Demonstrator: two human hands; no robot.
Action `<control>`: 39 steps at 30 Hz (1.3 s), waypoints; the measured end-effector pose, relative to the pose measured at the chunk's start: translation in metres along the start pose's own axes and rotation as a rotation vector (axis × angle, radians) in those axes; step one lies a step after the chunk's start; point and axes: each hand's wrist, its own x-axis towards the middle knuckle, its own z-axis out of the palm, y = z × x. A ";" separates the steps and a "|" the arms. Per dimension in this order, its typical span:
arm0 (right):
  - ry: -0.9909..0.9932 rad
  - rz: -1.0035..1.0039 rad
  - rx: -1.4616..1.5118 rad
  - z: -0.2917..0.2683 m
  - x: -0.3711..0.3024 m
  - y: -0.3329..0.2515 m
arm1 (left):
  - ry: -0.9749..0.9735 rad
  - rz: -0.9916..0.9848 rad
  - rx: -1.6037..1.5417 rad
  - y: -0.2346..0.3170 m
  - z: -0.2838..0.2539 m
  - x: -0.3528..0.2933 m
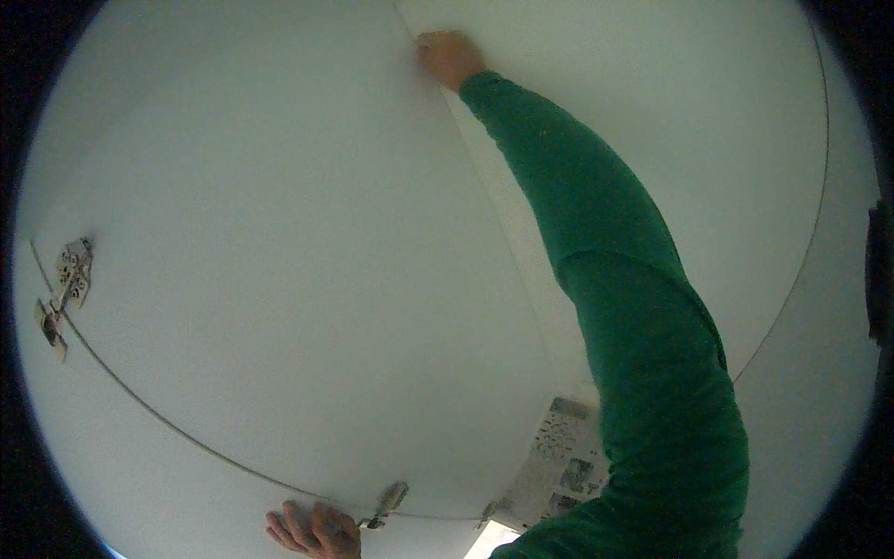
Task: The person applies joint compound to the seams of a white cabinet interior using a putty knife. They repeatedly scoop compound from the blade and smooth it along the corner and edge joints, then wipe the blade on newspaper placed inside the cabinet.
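A large white cabinet panel fills most of the view. My right hand, on a green-sleeved arm, reaches far up and closes on the upper edge of the panel where it meets another white panel. My left hand rests at the bottom, fingers spread flat against the lower part of the white surface, beside a metal hinge.
Another metal hinge sits on the left edge, with a smaller fitting below it. A printed sheet or box shows at lower right, partly hidden by my arm. A dark object is at the far right rim.
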 end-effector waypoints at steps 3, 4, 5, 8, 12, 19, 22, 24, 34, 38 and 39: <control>-0.010 -0.200 -0.011 0.003 -0.002 0.028 | 0.039 -0.001 -0.012 0.008 0.007 -0.002; 0.033 -0.181 0.043 -0.006 -0.008 0.026 | 0.049 0.007 -0.005 0.008 0.007 -0.002; 0.069 -0.149 0.102 -0.008 -0.017 0.026 | 0.050 0.027 0.003 0.008 0.006 -0.001; 0.006 -0.090 -0.039 -0.016 -0.020 0.026 | 0.074 0.033 -0.010 0.022 0.002 0.006; -0.014 0.054 0.008 -0.015 -0.020 0.035 | 0.030 0.025 0.005 0.033 -0.002 0.009; 0.006 0.032 0.074 -0.013 -0.034 0.078 | -0.026 -0.013 -0.027 0.067 -0.009 0.014; 0.004 0.088 0.027 -0.015 -0.025 0.082 | 0.010 0.003 -0.023 0.077 0.005 0.019; 0.036 0.085 0.065 -0.012 -0.033 0.097 | 0.025 0.032 0.001 0.087 0.010 0.020; -0.143 -0.049 0.079 -0.008 -0.104 0.195 | 0.030 0.053 0.011 0.173 0.025 0.055; -0.041 -0.069 0.208 -0.023 -0.111 0.240 | 0.042 0.049 0.044 0.217 0.013 0.069; 0.050 -0.091 0.175 -0.029 -0.108 0.250 | 0.044 0.046 0.042 0.228 0.005 0.070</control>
